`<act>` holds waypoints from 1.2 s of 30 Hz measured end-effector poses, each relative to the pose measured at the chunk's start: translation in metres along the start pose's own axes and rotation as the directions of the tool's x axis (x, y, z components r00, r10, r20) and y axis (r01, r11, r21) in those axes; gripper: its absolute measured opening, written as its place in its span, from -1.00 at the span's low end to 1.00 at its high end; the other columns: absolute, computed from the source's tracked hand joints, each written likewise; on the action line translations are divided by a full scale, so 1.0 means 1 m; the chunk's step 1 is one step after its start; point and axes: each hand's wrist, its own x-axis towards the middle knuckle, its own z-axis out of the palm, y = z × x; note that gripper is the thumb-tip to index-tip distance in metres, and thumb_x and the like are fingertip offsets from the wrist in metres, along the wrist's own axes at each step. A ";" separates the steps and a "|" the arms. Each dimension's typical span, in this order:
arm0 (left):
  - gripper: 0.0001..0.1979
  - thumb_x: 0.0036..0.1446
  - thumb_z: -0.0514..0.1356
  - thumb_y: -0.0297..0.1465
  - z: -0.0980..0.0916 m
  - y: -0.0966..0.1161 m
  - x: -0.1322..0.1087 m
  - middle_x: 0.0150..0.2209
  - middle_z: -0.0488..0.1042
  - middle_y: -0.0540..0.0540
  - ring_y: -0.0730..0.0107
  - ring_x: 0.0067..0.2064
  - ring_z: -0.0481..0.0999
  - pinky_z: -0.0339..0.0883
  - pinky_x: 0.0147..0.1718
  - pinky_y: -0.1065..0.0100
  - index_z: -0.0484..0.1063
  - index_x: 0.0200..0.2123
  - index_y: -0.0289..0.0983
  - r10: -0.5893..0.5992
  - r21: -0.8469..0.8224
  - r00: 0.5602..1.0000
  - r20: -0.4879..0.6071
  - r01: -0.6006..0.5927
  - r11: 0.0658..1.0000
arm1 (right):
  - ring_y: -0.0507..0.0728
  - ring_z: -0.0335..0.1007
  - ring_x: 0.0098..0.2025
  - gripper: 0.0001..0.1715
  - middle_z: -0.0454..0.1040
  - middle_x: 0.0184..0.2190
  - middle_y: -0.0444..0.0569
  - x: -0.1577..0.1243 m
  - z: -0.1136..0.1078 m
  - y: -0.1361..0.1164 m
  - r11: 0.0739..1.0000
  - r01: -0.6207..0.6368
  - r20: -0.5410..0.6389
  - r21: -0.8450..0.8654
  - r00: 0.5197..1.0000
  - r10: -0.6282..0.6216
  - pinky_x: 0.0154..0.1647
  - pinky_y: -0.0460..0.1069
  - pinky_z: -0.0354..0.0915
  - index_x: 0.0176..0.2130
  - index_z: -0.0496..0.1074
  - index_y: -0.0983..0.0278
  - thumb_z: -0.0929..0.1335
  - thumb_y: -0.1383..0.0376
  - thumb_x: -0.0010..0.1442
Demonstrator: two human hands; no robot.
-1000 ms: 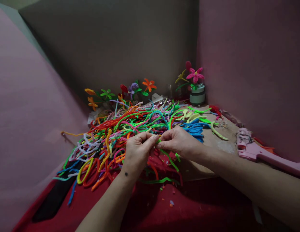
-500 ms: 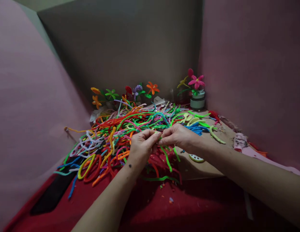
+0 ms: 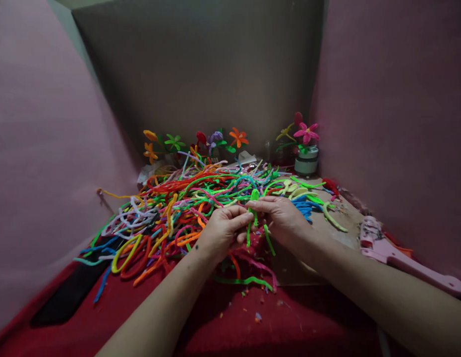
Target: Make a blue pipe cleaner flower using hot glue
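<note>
My left hand and my right hand meet over a big heap of coloured pipe cleaners. Both pinch a bright green pipe cleaner between their fingertips. A small loop of it stands up above my fingers, and its two ends hang down below them. The hands touch each other at the fingertips.
Finished pipe-cleaner flowers stand along the back wall; a pink flower sits in a small pot at the back right. A pink glue gun lies on the right. A red cloth covers the near surface. Pink walls close both sides.
The green pipe cleaner has been bent so a loop now sticks up above my fingers. The camera view has shifted slightly; the hands stay together.
</note>
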 end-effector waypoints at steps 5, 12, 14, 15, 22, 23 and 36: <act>-0.79 -0.06 0.23 -0.31 0.012 0.004 -0.002 -0.75 0.21 0.15 0.67 -0.76 0.13 -0.10 -0.77 0.57 0.30 -0.54 -0.31 0.045 0.116 0.986 -0.163 -0.027 0.993 | -0.06 0.06 -0.64 -0.76 0.23 -0.73 -0.22 0.003 -0.001 0.005 0.993 0.001 -0.047 0.122 0.999 0.005 -0.58 -0.07 0.00 -0.68 0.32 0.32 0.47 0.35 -0.27; -0.82 -0.05 0.18 -0.35 0.020 0.000 -0.005 -0.72 0.20 0.14 0.62 -0.68 0.13 0.01 -0.69 0.52 0.27 -0.57 -0.29 0.185 0.336 0.961 -0.206 -0.108 0.936 | -0.08 -0.02 -0.64 -0.70 0.17 -0.73 -0.24 0.003 -0.001 0.001 0.980 -0.013 -0.085 0.197 0.996 0.031 -0.61 -0.07 -0.13 -0.71 0.26 0.31 0.48 0.40 -0.34; -0.82 -0.03 0.17 -0.35 0.020 -0.001 -0.007 -0.69 0.19 0.13 0.61 -0.65 0.12 0.00 -0.66 0.51 0.27 -0.57 -0.30 0.229 0.417 0.957 -0.178 -0.137 0.898 | -0.08 -0.05 -0.64 -0.71 0.17 -0.74 -0.24 0.003 -0.002 0.000 0.981 -0.017 -0.102 0.193 0.994 0.037 -0.61 -0.06 -0.18 -0.71 0.25 0.30 0.47 0.42 -0.34; -0.81 -0.01 0.16 -0.35 0.020 0.000 -0.008 -0.67 0.19 0.12 0.60 -0.63 0.12 0.01 -0.65 0.51 0.28 -0.58 -0.30 0.253 0.456 0.955 -0.155 -0.158 0.876 | -0.08 -0.06 -0.64 -0.71 0.16 -0.74 -0.24 0.002 -0.002 0.000 0.982 -0.018 -0.111 0.190 0.993 0.040 -0.61 -0.06 -0.18 -0.72 0.24 0.30 0.46 0.42 -0.33; -0.81 -0.01 0.16 -0.35 0.022 0.010 -0.014 -0.68 0.14 0.13 0.62 -0.66 0.03 -0.09 -0.70 0.52 0.24 -0.58 -0.28 0.140 0.452 0.989 -0.055 -0.100 0.886 | -0.07 -0.03 -0.62 -0.73 0.15 -0.72 -0.24 0.002 -0.007 -0.007 0.976 0.020 -0.140 0.217 0.990 0.011 -0.60 -0.07 -0.10 -0.70 0.22 0.29 0.43 0.43 -0.29; -0.79 -0.01 0.16 -0.35 0.023 0.010 -0.015 -0.69 0.14 0.13 0.63 -0.66 0.04 -0.09 -0.71 0.52 0.23 -0.59 -0.28 0.136 0.451 0.989 -0.055 -0.097 0.887 | -0.07 -0.02 -0.61 -0.73 0.15 -0.71 -0.24 0.003 -0.008 -0.009 0.974 0.026 -0.159 0.223 0.987 0.010 -0.59 -0.07 -0.09 -0.69 0.21 0.29 0.42 0.44 -0.29; -0.77 0.05 0.17 -0.48 0.003 0.008 -0.010 -0.38 0.38 -0.05 0.47 -0.36 0.37 0.27 -0.38 0.44 0.44 -0.17 -0.22 0.658 0.654 0.740 0.140 -0.568 0.500 | -0.07 0.00 -0.66 -0.85 0.22 -0.73 -0.20 0.007 -0.011 -0.015 0.932 -0.159 -0.098 0.327 0.975 0.201 -0.65 -0.09 -0.10 -0.68 0.27 0.31 0.34 0.48 -0.24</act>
